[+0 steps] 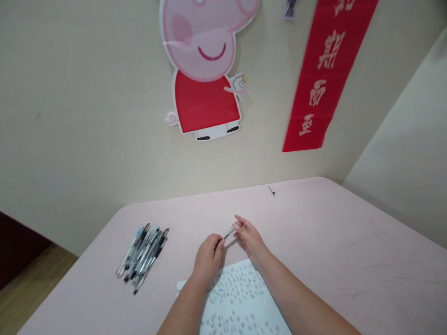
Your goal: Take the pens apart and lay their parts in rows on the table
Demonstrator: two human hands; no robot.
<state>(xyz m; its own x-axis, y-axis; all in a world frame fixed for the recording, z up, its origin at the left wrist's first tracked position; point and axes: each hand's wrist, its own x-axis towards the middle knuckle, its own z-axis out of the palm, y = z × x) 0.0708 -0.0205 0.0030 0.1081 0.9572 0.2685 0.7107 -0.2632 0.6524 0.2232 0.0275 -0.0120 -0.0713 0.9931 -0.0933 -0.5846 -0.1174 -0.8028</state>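
Between my two hands is a slim pen (229, 232), held slantwise above the far edge of a written sheet of paper (240, 288). My left hand (209, 256) is closed round its lower end, so that part is hidden. At the upper end, my right hand (248, 236) pinches the pen between thumb and fingers, with one finger stretched out. Rows of dark handwriting cover the paper, which lies under my forearms.
A pile of several pens (143, 256) lies on the pink-covered table (307, 260) at the left. Near the back edge is a small dark pen part (272, 191). Behind the table stands a wall with a pink pig cutout (207, 104) and a red banner (323, 74).
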